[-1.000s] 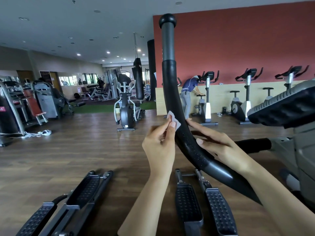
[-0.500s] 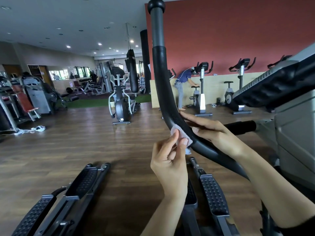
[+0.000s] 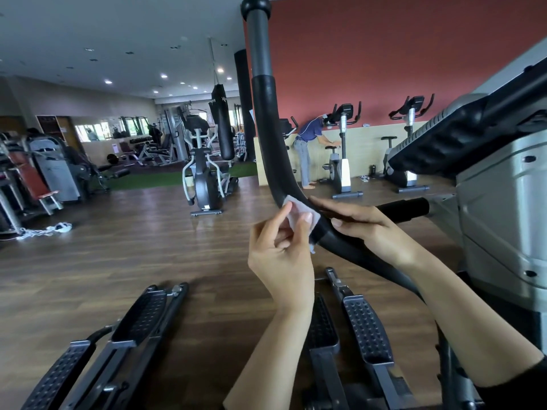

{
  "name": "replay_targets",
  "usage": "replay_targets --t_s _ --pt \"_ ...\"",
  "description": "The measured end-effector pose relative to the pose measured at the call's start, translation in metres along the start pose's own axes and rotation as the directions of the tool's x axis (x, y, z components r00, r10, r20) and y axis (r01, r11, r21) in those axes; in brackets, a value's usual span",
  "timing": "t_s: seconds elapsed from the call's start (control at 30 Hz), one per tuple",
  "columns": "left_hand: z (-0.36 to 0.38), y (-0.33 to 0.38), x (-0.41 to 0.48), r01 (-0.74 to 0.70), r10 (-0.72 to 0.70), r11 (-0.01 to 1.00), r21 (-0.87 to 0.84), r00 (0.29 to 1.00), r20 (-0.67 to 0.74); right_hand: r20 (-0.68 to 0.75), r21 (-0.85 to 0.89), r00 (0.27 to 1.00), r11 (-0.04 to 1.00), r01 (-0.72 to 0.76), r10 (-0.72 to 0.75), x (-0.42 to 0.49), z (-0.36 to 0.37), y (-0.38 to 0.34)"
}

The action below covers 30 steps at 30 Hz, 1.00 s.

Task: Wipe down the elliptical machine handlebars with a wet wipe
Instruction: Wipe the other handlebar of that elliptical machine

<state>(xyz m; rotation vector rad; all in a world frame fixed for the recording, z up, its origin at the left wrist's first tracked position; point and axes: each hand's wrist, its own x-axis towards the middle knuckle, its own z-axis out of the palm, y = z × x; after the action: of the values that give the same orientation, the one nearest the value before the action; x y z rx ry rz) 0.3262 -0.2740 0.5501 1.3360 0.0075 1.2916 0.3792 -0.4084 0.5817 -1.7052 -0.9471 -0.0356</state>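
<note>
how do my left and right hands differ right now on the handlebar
The left hand pinches the white wipe against the handlebar; the right hand holds no wipe. The left hand's lower fingers are curled, while the right hand's fingers lie nearly straight along the bar. The left hand reaches up from below, the right hand from the lower right. Both meet at the handlebar's bend.

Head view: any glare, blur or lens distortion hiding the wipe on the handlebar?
Head view: the white wet wipe and curved black padded handlebar are sharp and evenly lit. Head view: only a soft sheen on the bar, no blinding glare. Head view: wide-angle stretch bows the frame edges, notably the grey plastic machine housing at right.
</note>
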Motion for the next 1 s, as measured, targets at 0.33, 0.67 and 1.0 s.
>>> replay_targets --t_s 0.33,0.67,1.0 --pt "0.002 0.010 0.000 -0.006 0.001 0.997 0.070 0.998 0.067 -0.016 -0.013 1.000 1.000 -0.015 0.015 -0.003 0.000 0.000" --pt "0.007 0.009 0.059 -0.048 0.028 0.976 0.211 0.995 0.098 -0.043 0.024 0.998 0.998 -0.051 0.052 0.003 0.004 -0.007" --pt "0.002 0.010 0.054 -0.067 0.035 0.972 0.226 0.989 0.142 -0.068 0.022 0.997 0.999 -0.036 0.038 0.026 0.013 -0.019"
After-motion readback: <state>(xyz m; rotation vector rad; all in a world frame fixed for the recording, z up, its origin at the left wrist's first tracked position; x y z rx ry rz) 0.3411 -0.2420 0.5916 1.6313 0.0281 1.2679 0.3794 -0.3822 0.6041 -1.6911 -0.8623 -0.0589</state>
